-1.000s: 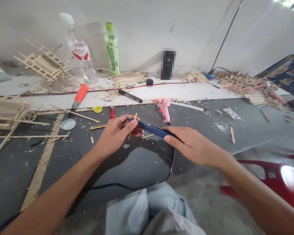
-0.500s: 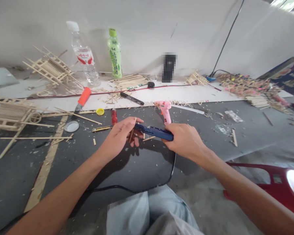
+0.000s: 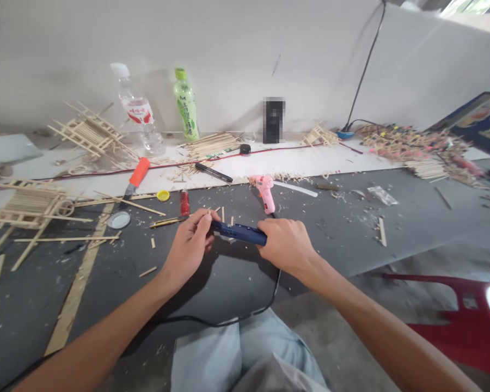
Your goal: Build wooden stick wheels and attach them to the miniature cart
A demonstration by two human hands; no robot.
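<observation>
Over the dark tabletop, my right hand (image 3: 288,243) is wrapped round the right end of a dark blue tool (image 3: 243,232) with a black cord below it. The tool's left end meets the fingertips of my left hand (image 3: 191,239). My left thumb and fingers are pinched together there; a small wooden stick seems to show at the fingertips, though most of it is hidden. Just beyond the tool lies a pink glue gun (image 3: 266,193), with a red lighter-like object (image 3: 184,203) and a thin yellow-black cutter (image 3: 169,221) to the left.
Wooden stick models (image 3: 28,204) stand at the left, near an orange-handled scraper (image 3: 139,173). Two bottles, one clear (image 3: 141,117) and one green (image 3: 187,109), stand by the wall. Coloured sticks (image 3: 412,144) lie at the back right, and a red chair (image 3: 465,305) is at the right.
The view has shifted slightly. Both hands and the blue tool have come a little left and closer together, and the left fingers look more closed. Small wooden pieces now show on the table near the left hand.
</observation>
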